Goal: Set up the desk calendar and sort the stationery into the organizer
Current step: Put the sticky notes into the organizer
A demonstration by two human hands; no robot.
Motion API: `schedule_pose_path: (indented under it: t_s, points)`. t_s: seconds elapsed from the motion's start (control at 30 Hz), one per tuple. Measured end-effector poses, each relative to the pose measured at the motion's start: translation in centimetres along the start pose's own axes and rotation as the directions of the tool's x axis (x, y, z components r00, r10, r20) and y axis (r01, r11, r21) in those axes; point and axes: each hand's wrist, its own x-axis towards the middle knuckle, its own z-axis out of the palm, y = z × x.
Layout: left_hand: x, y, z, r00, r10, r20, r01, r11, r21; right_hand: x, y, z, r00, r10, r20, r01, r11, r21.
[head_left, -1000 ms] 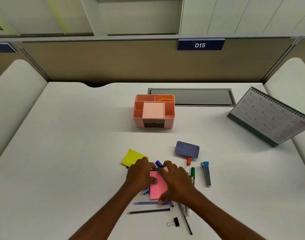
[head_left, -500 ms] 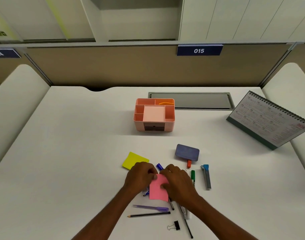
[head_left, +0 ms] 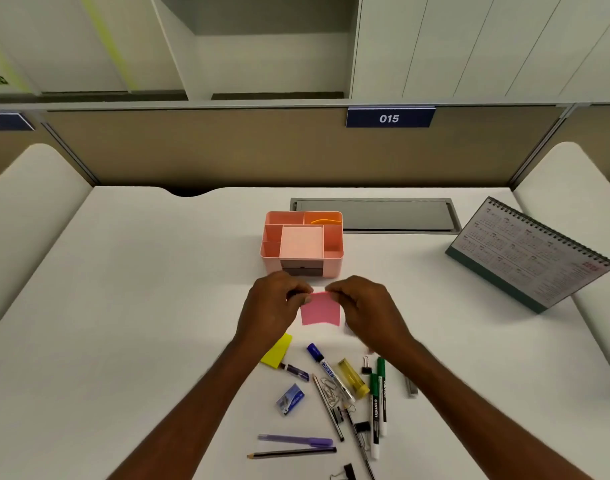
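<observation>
Since the left hand (head_left: 272, 306) and right hand (head_left: 365, 310) each pinch a far corner with curled fingers, the square pink sticky-note pad (head_left: 320, 311) hangs just near of the pink plastic compartment organizer (head_left: 332, 267), probably to square it over the middle tray. The spiral-bound desk calendar (head_left: 528, 251) stands propped far right; pens (head_left: 294, 440) lie loose on the white counter (head_left: 140, 306).

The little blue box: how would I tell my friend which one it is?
Start at the pink organizer, then look nearer, to the heap of pens. The little blue box lies on the heap's left, between the yellow sticky pad and the purple pen. It alone is short and boxy; the pens round it are long and thin.
</observation>
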Motion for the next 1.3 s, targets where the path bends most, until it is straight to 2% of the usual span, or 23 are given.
schedule_pose_path:
  t_s: [0.2, 0.4, 0.63, 0.87, 1.17, 1.3]
  points:
    - [5.0, 1.5, -1.1, 0.970, 0.173, -0.172, -0.158, 0.982, 0.101, 5.4, 0.9, -3.0, 0.978, -0.125, -0.166, 0.110, 0.989, -0.098]
    - [10.2, 3.5, -2.3, 0.908, 0.254, -0.332, -0.174, 0.952, 0.253, 10.8, 0.6, -5.2, 0.935, -0.185, -0.303, 0.125, 0.970, -0.208]
    - [15.6, 3.1, -1.6, 0.877, 0.302, -0.374, -0.192, 0.933, 0.303, 15.7, 1.6, -5.6, 0.896, -0.208, -0.392, 0.090, 0.950, -0.298]
    - [18.4, 1.1, 1.0, 0.887, 0.262, -0.380, -0.156, 0.945, 0.286, 17.8, 4.2, -4.2, 0.922, -0.164, -0.351, 0.055, 0.952, -0.302]
    - [19.0, -1.5, 4.0, 0.951, 0.192, -0.244, -0.115, 0.947, 0.299, 18.1, 7.1, -2.0, 0.978, -0.014, -0.209, -0.053, 0.950, -0.308]
    - [19.2, -2.3, 4.8, 0.974, 0.112, -0.197, -0.051, 0.954, 0.295, 18.1, 7.4, -1.2, 0.988, 0.033, -0.149, -0.079, 0.946, -0.314]
